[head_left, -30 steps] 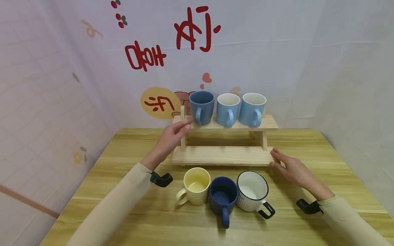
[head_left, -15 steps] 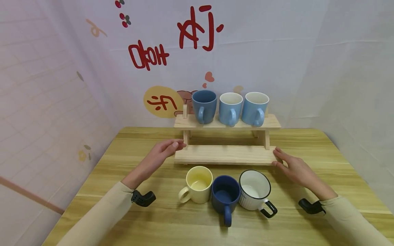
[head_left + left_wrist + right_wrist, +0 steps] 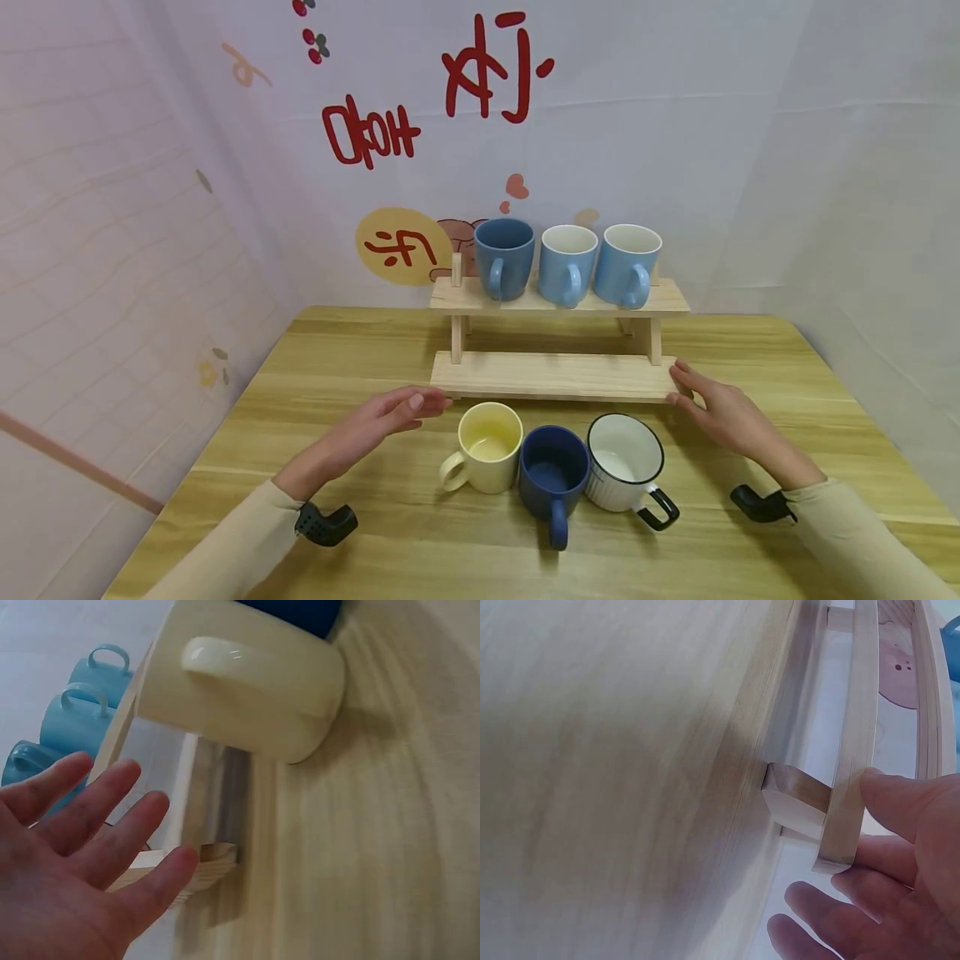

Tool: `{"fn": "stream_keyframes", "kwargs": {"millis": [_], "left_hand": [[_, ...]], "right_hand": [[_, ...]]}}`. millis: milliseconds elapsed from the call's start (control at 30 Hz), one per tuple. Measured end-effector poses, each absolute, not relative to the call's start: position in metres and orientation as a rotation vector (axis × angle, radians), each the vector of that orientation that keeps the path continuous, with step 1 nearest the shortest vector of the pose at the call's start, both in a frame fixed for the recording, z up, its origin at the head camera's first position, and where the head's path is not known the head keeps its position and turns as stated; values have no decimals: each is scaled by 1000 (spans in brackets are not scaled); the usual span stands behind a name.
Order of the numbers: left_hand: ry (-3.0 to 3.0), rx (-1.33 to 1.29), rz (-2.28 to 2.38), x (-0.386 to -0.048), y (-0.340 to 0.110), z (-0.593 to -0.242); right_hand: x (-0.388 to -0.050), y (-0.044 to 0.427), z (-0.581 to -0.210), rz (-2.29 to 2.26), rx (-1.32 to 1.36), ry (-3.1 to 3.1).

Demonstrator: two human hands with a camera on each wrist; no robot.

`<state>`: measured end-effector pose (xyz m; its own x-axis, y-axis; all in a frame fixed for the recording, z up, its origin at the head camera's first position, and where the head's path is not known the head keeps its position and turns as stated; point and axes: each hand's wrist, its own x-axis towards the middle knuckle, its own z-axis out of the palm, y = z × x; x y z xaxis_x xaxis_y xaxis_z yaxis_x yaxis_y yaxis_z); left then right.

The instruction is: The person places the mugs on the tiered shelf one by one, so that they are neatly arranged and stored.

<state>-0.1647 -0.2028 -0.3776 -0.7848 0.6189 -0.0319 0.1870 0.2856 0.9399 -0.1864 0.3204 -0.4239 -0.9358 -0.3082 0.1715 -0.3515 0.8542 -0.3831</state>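
Observation:
Beside the yellow mug (image 3: 490, 447), my left hand (image 3: 367, 427) hovers with fingers extended, left of the rack's lower shelf; the left wrist view shows its fingers spread and holding nothing. My right hand (image 3: 723, 412) grips the right end of the lower shelf (image 3: 555, 376); in the right wrist view the thumb of this hand (image 3: 907, 877) lies on the board's edge, other fingers behind. Right of the yellow mug stand a dark blue mug (image 3: 553, 472) and a white mug (image 3: 624, 462) with a black rim.
On the upper shelf (image 3: 525, 303) stand a grey-blue mug (image 3: 504, 258) and two light blue mugs (image 3: 567, 265), handles forward. Behind the wooden table (image 3: 420, 533) hangs a white printed cloth (image 3: 660, 125), with more cloth at both sides.
My left hand has moved down from the upper shelf's left end, past the lower shelf, towards the yellow mug. The right hand stays at the lower shelf. The view has shifted slightly.

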Motion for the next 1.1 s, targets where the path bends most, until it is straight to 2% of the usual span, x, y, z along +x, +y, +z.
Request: {"fn": "stream_keyframes", "kwargs": {"millis": [467, 1100], "left_hand": [[1977, 741, 1500, -151, -205, -408], [1749, 762, 1628, -144, -187, -428]], "right_hand": [[-185, 321, -426, 643, 503, -2966], [-186, 321, -423, 635, 503, -2968]]}}
